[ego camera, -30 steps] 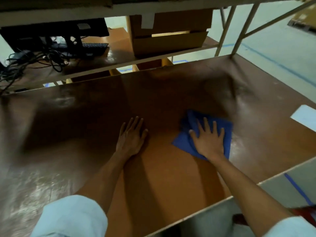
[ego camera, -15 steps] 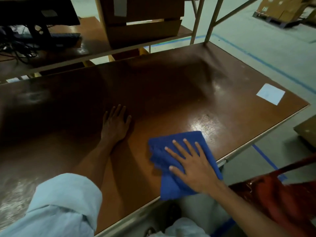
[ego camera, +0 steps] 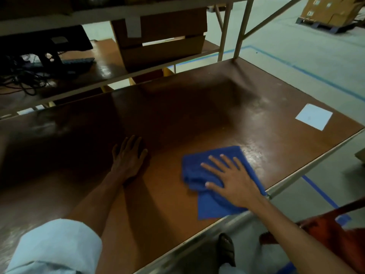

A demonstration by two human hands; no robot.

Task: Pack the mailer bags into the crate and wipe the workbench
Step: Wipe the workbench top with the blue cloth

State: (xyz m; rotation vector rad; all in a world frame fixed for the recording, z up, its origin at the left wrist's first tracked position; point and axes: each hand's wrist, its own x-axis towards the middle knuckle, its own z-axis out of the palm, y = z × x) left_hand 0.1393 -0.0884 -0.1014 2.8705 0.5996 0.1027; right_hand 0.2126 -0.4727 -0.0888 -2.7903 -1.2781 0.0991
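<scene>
A blue cloth (ego camera: 199, 175) lies crumpled on the brown workbench (ego camera: 197, 119) near its front edge. My right hand (ego camera: 231, 178) presses flat on the cloth with fingers spread and straight. My left hand (ego camera: 128, 157) rests flat on the bare benchtop to the left, palm down, in shadow. A red crate (ego camera: 335, 234) shows partly at the lower right, below the bench edge. No mailer bags are in view.
A white paper square (ego camera: 314, 116) sits at the bench's right corner. A cardboard box (ego camera: 162, 36) stands on the far table, beside a monitor and keyboard (ego camera: 45, 48) with cables. Boxes on a pallet (ego camera: 331, 10) stand on the floor far right. My foot (ego camera: 226, 248) shows below the edge.
My right hand has dragged the blue cloth from mid-bench toward the front edge. The left hand stays planted. The view has swung right.
</scene>
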